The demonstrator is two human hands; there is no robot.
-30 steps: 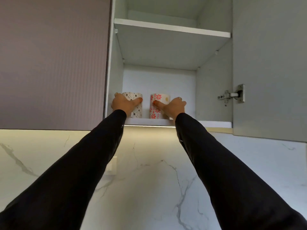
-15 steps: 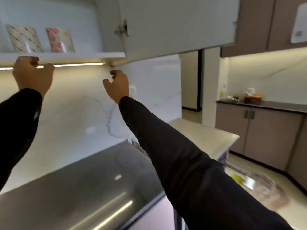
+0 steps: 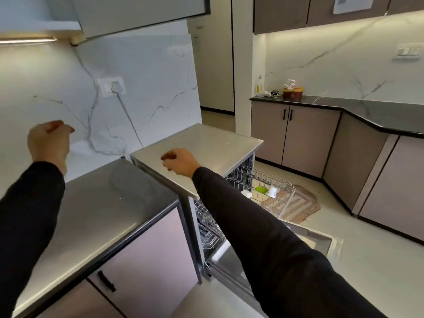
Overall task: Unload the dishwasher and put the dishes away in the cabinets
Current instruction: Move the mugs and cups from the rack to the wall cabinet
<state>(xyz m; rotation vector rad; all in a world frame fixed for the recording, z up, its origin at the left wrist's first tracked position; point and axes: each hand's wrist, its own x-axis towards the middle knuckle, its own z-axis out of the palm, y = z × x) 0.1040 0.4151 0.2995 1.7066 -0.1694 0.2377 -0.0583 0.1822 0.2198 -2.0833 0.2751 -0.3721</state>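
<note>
The dishwasher [image 3: 243, 157] stands open, its door [image 3: 307, 239] folded down beside my right sleeve. Its upper rack [image 3: 284, 183] is pulled out and holds a green item [image 3: 261, 189] and a white cup [image 3: 273, 192]. The lower rack [image 3: 207, 226] shows under my right arm. My left hand [image 3: 49, 143] hangs in the air before the marble wall, fingers loosely curled, holding nothing. Over the dishwasher's top hovers my right hand [image 3: 180, 162], also loosely curled and holding nothing. The wall cabinet's open door [image 3: 137, 12] is at the upper left; the mugs are out of view.
A steel countertop [image 3: 103, 203] runs below my left arm over a base cabinet [image 3: 146, 260]. A wall socket [image 3: 111, 87] has a cable running down. A woven mat [image 3: 300, 203] lies on the floor. The far black counter [image 3: 367, 109] carries a jar [image 3: 293, 92] and a bottle [image 3: 259, 84].
Both hands let go of the two mugs on the cabinet shelf and dropped to counter height. My view swung down and right from the cabinet to the open dishwasher.
</note>
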